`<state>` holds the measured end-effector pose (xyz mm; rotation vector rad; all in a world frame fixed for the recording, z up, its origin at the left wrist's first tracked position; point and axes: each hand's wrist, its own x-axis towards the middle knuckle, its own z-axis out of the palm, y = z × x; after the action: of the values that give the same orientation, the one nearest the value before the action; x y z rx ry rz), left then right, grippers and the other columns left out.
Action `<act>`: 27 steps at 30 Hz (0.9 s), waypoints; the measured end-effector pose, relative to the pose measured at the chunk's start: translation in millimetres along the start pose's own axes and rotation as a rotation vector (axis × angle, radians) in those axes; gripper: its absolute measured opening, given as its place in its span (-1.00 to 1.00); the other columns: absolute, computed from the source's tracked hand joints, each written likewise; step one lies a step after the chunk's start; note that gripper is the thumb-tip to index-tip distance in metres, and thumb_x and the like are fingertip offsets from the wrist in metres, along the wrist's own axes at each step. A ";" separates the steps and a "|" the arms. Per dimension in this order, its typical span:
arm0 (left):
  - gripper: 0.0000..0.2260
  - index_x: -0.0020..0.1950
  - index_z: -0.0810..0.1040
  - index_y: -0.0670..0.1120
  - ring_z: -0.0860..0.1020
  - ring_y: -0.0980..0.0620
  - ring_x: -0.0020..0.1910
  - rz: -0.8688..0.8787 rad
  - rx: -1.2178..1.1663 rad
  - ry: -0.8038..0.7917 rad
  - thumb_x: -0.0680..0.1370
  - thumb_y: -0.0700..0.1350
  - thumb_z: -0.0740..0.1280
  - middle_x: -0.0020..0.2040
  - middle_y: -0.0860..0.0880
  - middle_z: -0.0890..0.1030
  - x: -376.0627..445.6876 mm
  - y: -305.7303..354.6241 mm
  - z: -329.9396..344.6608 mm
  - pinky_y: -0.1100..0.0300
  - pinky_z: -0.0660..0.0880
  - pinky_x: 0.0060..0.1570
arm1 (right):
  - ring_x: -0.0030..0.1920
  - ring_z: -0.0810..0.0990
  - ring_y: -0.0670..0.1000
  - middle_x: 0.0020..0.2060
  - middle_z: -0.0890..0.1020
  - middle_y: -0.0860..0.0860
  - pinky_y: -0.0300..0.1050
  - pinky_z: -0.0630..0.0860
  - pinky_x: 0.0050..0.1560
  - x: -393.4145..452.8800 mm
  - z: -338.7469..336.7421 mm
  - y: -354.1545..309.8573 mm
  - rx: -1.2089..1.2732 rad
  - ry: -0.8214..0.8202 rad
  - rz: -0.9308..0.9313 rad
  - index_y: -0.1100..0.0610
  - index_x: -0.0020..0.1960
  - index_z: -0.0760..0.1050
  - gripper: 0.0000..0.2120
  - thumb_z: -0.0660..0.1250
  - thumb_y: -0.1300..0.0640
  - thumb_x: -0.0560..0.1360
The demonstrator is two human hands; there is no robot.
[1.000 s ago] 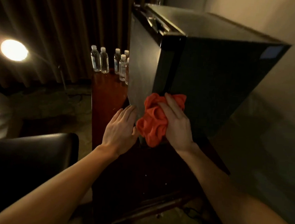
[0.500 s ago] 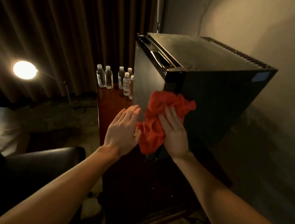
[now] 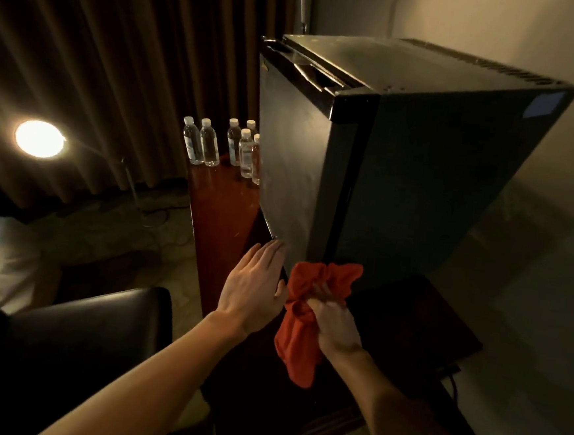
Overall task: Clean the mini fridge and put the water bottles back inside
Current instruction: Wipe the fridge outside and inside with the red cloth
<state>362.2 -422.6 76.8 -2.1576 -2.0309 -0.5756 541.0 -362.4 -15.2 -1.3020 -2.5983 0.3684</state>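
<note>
Head view, dim hotel room: at about six o'clock the person's right hand [image 3: 334, 319] clutches a crumpled orange-red cleaning cloth [image 3: 304, 325], fingers curled round its bunched middle, at the lower front corner of the black box-shaped mini fridge [image 3: 436, 181]. Half a second ago the cloth was pressed higher up that same corner edge, near mid-height; it has now run down to the foot of the cabinet, where part of it hangs loose below the fist. Just beside it, at seven o'clock, the left hand [image 3: 256, 283] lies flat with straight fingers against the bottom of the closed door, as it did before, bracing the unit.

The downward stroke suggests the outer corner has been wiped along its length, so exterior cleaning looks well advanced. Whether the inside has been done cannot be told, since the door is closed.

Farther off, at eleven o'clock, six clear plastic water bottles with white caps [image 3: 209, 146] stand upright on the reddish polished wooden desk [image 3: 224, 209], left of the fridge and not yet returned. Beyond, at nine o'clock, a round lit lamp [image 3: 39, 138] glows before brown pleated curtains [image 3: 119, 66].
</note>
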 end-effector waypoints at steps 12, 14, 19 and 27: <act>-0.37 0.59 0.03 -0.05 0.05 0.08 0.55 0.044 0.011 -0.048 0.58 0.07 0.19 0.58 -0.03 0.14 3.7 -18.1 16.8 0.14 -0.20 0.47 | 0.46 0.27 0.02 0.46 0.32 -0.01 -0.02 0.24 0.44 2.5 15.0 -1.1 0.054 -0.165 0.243 -0.03 0.50 0.22 -0.51 0.13 0.22 0.60; -0.38 0.58 0.08 -0.06 0.11 0.05 0.54 0.064 0.003 -0.038 0.57 0.06 0.22 0.57 -0.05 0.19 11.2 -15.3 2.9 0.13 -0.16 0.47 | 0.46 0.28 0.03 0.47 0.29 -0.02 0.02 0.26 0.42 4.3 -11.9 -7.7 0.061 -0.118 0.269 -0.06 0.52 0.17 -0.48 0.14 0.20 0.59; -0.42 0.52 0.25 -0.11 0.26 0.01 0.49 0.093 -0.008 0.027 0.54 0.00 0.30 0.49 -0.09 0.35 37.7 -8.0 -52.1 0.08 0.08 0.51 | 0.38 0.37 0.03 0.38 0.42 -0.04 -0.05 0.34 0.39 2.7 -92.4 -23.1 0.090 0.089 0.232 -0.06 0.44 0.31 -0.59 0.18 0.11 0.60; -0.45 0.48 0.33 -0.13 0.37 -0.03 0.43 0.214 -0.057 0.162 0.51 -0.10 0.37 0.43 -0.09 0.43 84.0 4.2 -148.0 -0.02 0.26 0.46 | 0.26 0.48 0.06 0.20 0.56 0.03 -0.08 0.37 0.33 -4.4 -222.2 -70.5 0.195 0.689 0.165 0.09 0.25 0.50 -0.63 0.34 -0.01 0.48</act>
<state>340.6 -395.3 243.5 -2.2407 -1.6963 -0.7576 556.5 -378.5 217.0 -1.2883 -1.8479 0.1509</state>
